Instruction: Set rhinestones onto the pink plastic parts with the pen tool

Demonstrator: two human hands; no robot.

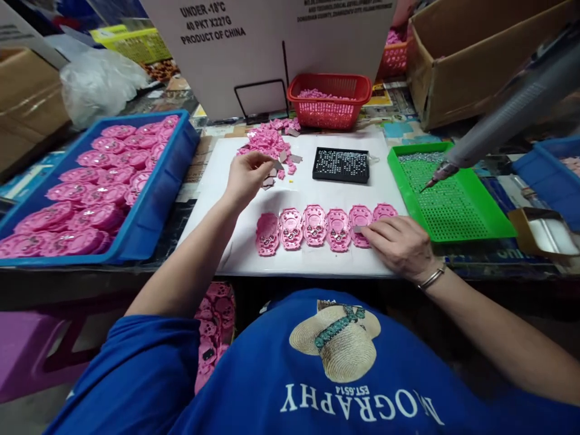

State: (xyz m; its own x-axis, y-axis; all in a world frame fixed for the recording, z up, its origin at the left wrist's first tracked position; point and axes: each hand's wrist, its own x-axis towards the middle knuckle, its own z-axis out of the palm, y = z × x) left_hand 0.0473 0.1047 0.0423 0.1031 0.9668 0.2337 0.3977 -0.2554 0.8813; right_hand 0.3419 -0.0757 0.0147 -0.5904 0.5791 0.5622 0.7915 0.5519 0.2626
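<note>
Pinched in the fingertips of my left hand (248, 176) is a small flat grey piece (277, 164). That hand is above the white work surface, beside a heap of small pink plastic parts (267, 140) with more grey pieces near it. My right hand (401, 244) has its fingers closed on another small grey piece (357, 229), over the pink plastic casing (361, 217) second from the right. Several such casings (314, 225) lie side by side in a row, with shiny metal bits in some. The right hand partly hides the rightmost casing (385, 209).
A black tray of small screws (341, 175) sits mid-table, before a red basket (330, 118). At right a green tray (507, 228) lies under a hanging electric screwdriver (471, 142). A blue crate (174, 175) of pink assemblies stands left. Cardboard boxes (471, 90) are behind.
</note>
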